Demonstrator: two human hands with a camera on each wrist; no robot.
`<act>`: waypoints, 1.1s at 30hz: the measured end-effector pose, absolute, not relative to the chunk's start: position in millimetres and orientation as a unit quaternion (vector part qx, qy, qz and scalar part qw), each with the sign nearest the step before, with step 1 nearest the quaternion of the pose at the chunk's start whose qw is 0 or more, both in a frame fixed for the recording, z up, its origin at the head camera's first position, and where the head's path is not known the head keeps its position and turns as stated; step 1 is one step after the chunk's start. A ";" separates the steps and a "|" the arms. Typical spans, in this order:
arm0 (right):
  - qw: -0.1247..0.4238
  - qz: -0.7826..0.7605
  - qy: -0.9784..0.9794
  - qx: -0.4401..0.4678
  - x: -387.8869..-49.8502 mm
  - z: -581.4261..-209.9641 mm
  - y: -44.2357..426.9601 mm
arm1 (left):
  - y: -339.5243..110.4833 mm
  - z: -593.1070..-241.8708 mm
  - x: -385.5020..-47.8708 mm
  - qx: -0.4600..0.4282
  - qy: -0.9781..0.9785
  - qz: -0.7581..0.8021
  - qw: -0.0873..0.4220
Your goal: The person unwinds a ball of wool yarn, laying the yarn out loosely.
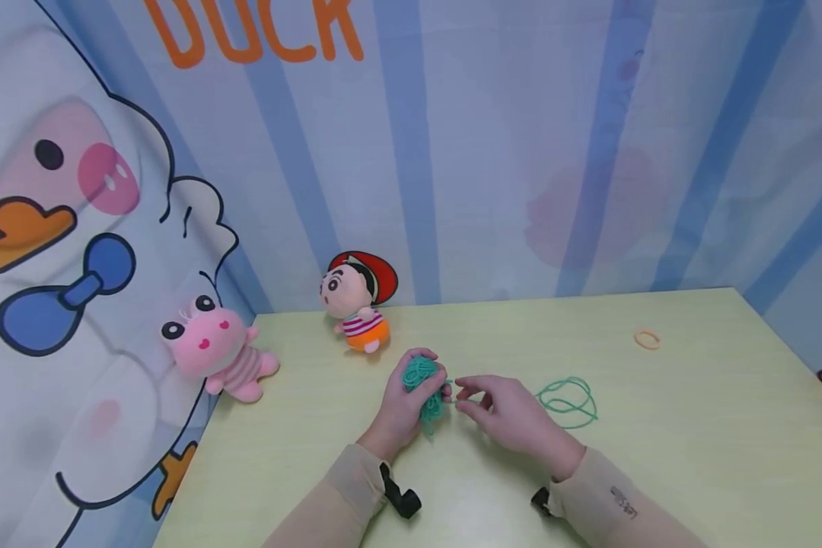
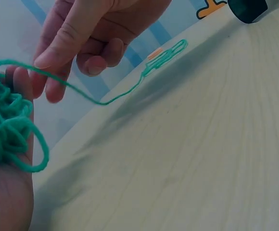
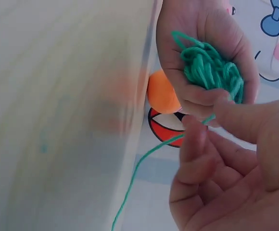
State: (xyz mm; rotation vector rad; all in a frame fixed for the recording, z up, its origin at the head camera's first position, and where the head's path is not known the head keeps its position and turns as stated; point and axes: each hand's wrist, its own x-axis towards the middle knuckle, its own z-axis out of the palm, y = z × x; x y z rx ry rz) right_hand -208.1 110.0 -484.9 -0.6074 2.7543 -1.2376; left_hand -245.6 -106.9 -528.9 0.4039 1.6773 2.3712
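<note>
Green, soft-looking yarn gathered in a loose oblong bundle (image 1: 421,371) lay in the person's left hand (image 1: 399,409), whose thumb and fingers curled round it above the pale yellow wooden table (image 1: 301,457). One loop hung free of the bundle at the heel of the palm.

A thin green strand (image 2: 106,103) ran from it past the right hand (image 1: 517,418), just beside the left. There the strand passed close by the thumb tip and bent fingers; whether they pinched it could not be told. Farther right it ended in loose green loops (image 2: 163,58) lying on the tabletop.

Beyond these loops lay a small pale orange ring (image 1: 651,348). A pink plush animal with heart-shaped nostrils (image 1: 222,350) leaned at the table's left edge, and a doll in a red cap and orange shorts (image 1: 361,312) stood tilted near the blue striped cloth backdrop (image 1: 479,152).
</note>
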 end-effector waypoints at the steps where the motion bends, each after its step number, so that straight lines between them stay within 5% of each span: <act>1: 0.023 -0.397 0.898 -0.189 -208.1 -484.7 109.6 | -106.5 -529.4 -245.9 0.137 0.569 0.804 0.105; 23: 0.088 -0.295 0.898 -0.316 -206.2 -471.4 213.7 | -108.3 -529.6 -246.4 0.125 0.587 0.796 0.079; 33: 0.083 -0.284 0.930 -0.216 -213.1 -474.3 245.6 | -107.7 -529.9 -246.6 0.117 0.579 0.804 0.070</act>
